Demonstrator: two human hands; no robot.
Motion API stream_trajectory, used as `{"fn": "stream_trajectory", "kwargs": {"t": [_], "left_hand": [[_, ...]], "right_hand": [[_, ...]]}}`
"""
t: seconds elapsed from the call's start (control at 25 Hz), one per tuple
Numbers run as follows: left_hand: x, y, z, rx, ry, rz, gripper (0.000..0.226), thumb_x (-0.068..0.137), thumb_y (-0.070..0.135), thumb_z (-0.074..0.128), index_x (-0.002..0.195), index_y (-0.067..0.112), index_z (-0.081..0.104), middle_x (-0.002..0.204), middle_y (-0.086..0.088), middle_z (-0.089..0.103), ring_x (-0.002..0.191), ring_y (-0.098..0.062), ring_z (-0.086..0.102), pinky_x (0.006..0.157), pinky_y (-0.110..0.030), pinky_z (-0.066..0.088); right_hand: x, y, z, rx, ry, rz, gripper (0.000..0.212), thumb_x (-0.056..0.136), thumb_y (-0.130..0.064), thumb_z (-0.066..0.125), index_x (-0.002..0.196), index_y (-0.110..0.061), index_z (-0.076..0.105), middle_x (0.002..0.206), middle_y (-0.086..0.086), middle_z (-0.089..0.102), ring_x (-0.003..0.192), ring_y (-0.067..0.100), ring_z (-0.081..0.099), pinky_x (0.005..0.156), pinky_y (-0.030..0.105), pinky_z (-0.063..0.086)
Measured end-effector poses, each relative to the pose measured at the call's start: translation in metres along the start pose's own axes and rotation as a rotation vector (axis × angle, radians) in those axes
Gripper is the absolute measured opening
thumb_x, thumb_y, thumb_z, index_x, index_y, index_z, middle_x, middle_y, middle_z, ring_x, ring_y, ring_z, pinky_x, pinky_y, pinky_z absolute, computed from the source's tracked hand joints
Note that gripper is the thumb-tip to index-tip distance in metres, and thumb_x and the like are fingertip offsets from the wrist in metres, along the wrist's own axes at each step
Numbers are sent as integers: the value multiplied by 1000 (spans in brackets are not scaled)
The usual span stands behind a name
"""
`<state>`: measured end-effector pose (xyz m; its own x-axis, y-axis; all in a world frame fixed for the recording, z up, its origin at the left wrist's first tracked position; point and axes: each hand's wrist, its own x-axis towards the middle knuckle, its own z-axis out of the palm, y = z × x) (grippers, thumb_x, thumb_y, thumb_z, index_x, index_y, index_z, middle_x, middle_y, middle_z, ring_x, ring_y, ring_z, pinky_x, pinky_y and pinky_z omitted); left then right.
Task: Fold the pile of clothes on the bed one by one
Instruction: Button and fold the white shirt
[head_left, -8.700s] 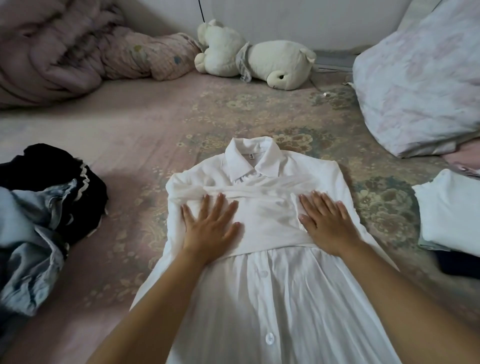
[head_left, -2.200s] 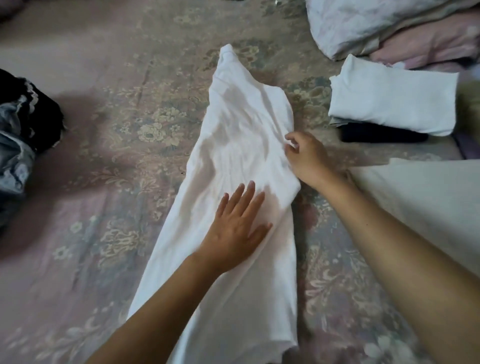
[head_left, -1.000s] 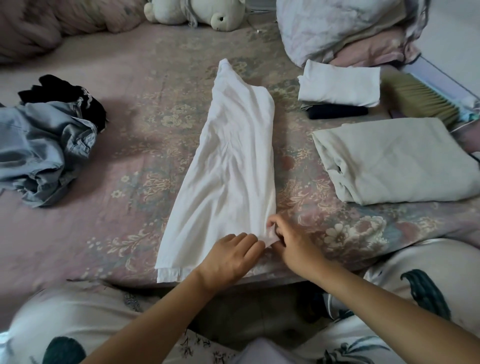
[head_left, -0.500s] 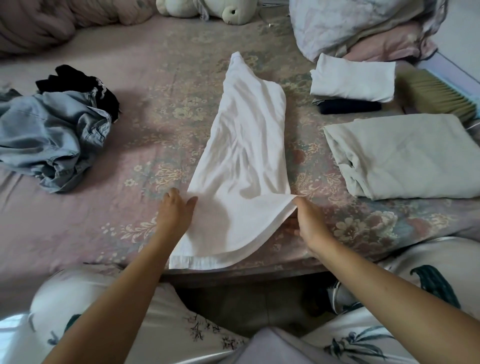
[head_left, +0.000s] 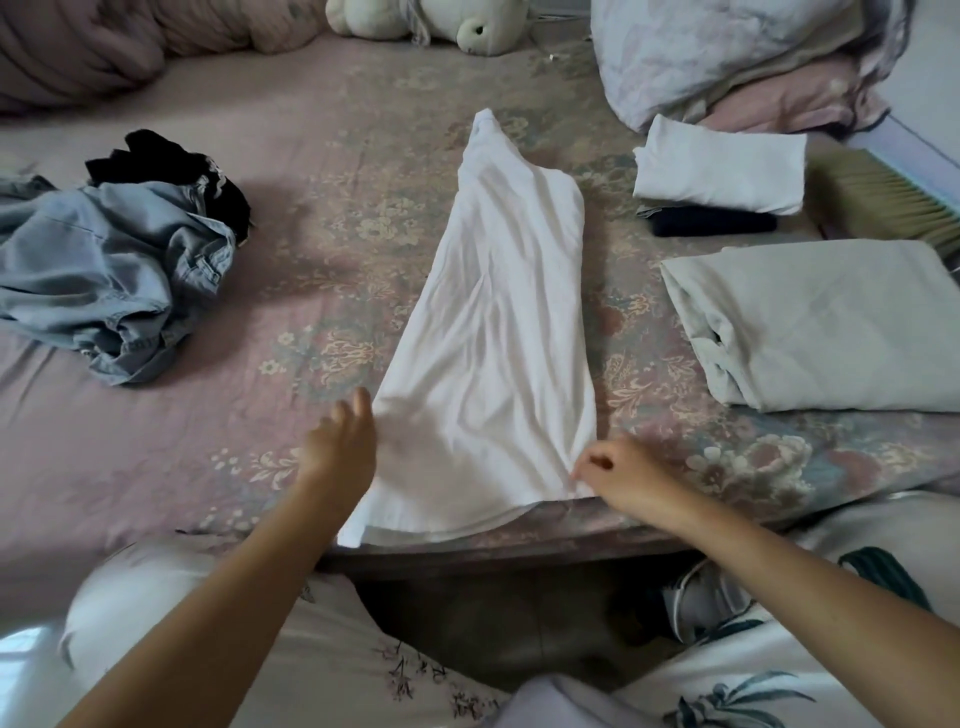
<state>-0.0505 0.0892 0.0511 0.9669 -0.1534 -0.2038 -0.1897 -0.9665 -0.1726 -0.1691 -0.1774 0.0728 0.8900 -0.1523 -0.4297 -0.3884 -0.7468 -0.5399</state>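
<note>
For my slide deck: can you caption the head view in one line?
Both hands, left hand and right hand, take the near end of a long-folded white dress at the bed's edge, unfolded denim waiting alongside.

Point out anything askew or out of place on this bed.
The long folded white garment lies slanted, its hem hanging over the bed's edge. A straw-bristled brush sits on the bed beside the folded white cloth. The crumpled blue denim garment remains unfolded.

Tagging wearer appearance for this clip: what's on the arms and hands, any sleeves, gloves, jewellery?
Both forearms are bare, no sleeves in view. The left hand and right hand wear no gloves; no rings, watch or bracelet show. Left hand is motion-blurred.
</note>
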Motion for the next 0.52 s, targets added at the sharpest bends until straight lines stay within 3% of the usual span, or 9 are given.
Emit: {"fn": "stream_trajectory", "kwargs": {"t": [0.08,0.12,0.2,0.28,0.36,0.44,0.52], "left_hand": [[12,21,-5,9,253,230,57,97,26,31,150,9,17,144,-17,38,128,-34,44,98,-41,39],[20,35,-4,-103,326,364,56,98,34,26,148,11,26,147,-18,37,133,-36,39,104,-46,35],[28,63,-3,-168,214,559,61,99,46,15,143,13,40,147,-17,39,134,-37,38,106,-54,31],[29,78,21,-96,112,609,67,99,52,6,143,15,40,146,-16,40,133,-37,40,107,-55,33],[22,79,33,-95,94,627,66,98,53,5,145,16,33,148,-14,37,136,-36,36,107,-52,24],[31,76,29,-166,183,655,61,100,49,8,143,16,36,147,-13,41,135,-32,39,106,-50,22],[71,85,8,-233,271,584,62,101,46,10,138,13,46,142,-14,47,130,-31,46,107,-50,26]], "right_hand": [[21,-12,-7,-101,277,-187,29,98,-22,43,116,-9,62,115,2,51,95,18,56,79,26,45],[36,-17,-7,-169,323,-286,37,99,-23,40,132,-13,52,135,6,43,120,23,46,97,31,39],[69,-20,-4,-374,194,-382,53,102,-37,30,151,-21,20,159,4,7,146,22,4,116,36,9],[91,-7,-1,-612,30,-345,63,98,-54,15,151,-27,-4,158,1,-16,144,16,-20,116,37,-8],[95,9,2,-719,-2,-348,77,84,-69,-8,149,-29,-15,155,-1,-25,142,15,-24,114,36,-14],[101,12,-3,-669,27,-384,91,70,-70,-25,150,-29,-10,152,-5,-24,144,15,-19,113,34,-14],[133,3,-24,-528,142,-390,91,77,-67,-21,152,-23,7,158,0,-4,147,17,-3,115,32,-4]]}}
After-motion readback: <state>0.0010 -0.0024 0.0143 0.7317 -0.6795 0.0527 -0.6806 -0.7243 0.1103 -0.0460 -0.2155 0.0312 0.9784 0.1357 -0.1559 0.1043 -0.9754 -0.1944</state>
